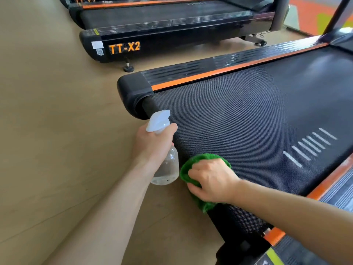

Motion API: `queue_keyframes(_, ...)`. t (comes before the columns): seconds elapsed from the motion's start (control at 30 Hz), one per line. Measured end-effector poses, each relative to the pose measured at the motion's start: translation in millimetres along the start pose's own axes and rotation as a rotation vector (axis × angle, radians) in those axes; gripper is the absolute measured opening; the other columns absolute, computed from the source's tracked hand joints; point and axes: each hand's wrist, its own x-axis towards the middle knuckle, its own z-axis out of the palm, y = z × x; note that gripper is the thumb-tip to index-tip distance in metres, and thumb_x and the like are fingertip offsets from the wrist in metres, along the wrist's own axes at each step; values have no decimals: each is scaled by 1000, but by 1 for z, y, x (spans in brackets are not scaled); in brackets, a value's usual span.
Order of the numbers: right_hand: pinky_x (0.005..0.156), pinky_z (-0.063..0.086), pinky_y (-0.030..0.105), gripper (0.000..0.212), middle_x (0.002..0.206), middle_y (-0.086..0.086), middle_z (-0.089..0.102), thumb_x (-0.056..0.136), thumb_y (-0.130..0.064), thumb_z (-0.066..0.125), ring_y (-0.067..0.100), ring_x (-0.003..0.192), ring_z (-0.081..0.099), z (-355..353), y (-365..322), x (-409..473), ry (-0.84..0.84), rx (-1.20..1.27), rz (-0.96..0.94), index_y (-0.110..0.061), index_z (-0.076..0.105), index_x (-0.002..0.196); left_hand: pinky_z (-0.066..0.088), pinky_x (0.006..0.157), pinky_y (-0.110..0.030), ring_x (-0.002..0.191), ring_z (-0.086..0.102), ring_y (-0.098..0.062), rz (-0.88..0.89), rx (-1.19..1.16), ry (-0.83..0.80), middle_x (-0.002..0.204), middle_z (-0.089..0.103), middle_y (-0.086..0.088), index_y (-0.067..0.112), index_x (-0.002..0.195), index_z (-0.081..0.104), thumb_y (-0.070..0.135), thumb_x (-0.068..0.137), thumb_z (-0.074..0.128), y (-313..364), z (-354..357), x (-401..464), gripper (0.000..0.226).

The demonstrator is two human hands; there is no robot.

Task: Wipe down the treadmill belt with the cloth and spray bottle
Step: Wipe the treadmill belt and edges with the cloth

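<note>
The black textured treadmill belt [248, 115] runs from the rear roller toward the upper right, with white stripes printed on it. My left hand [152, 144] grips the neck of a clear spray bottle [167, 169] with a white trigger head, held just off the belt's rear edge, its nozzle toward the belt. My right hand [212, 180] presses a green cloth [186, 169] onto the belt's rear edge, fingers curled over the cloth. Part of the cloth hangs over the edge under my hand.
Orange-trimmed side rails [219, 70] flank the belt. A second treadmill [172, 33] marked TT-X2 stands parallel further back, with a foot [128, 68] on the tan wooden floor [57, 121]. An upright post [279, 14] rises at the top right.
</note>
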Motion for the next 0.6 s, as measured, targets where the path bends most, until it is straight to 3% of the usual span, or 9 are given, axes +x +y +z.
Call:
queue_keyframes(0.13,52,40,31,31,71,-2,61,86,-43,54,30,68,61,13,28,76,6,-21,135,-17,58,70,49,68,-30,69,66,-17,-59,-14,92,85,80,-2,16,96,76,42,85,70,-9,-13,14,29)
queue_keyframes(0.23,62,41,33,33,87,-1,66,91,-47,45,29,84,64,26,40,134,-46,-75,215,-20,62,82,47,65,-31,71,65,-19,-83,-7,146,90,80,-5,18,97,75,44,84,70,-14,-18,25,30)
queue_keyframes(0.33,64,38,34,32,92,0,68,92,-48,44,32,88,65,34,45,166,-50,-92,324,-23,61,83,45,63,-30,73,67,-18,-90,-1,154,91,79,-3,20,99,74,46,82,70,-20,-20,31,32)
queue_keyframes(0.47,62,36,33,29,85,1,66,88,-48,46,32,82,63,22,28,146,-90,-80,326,-22,56,76,49,69,-32,83,72,-19,-133,10,118,93,78,1,24,103,74,58,63,64,-21,-22,31,53)
queue_keyframes(0.6,48,36,28,29,67,-4,58,79,-46,54,25,64,59,-3,-3,45,-161,-30,99,-21,51,64,54,77,-34,84,72,-19,-160,24,91,93,78,3,27,104,73,61,63,61,-20,-20,33,55)
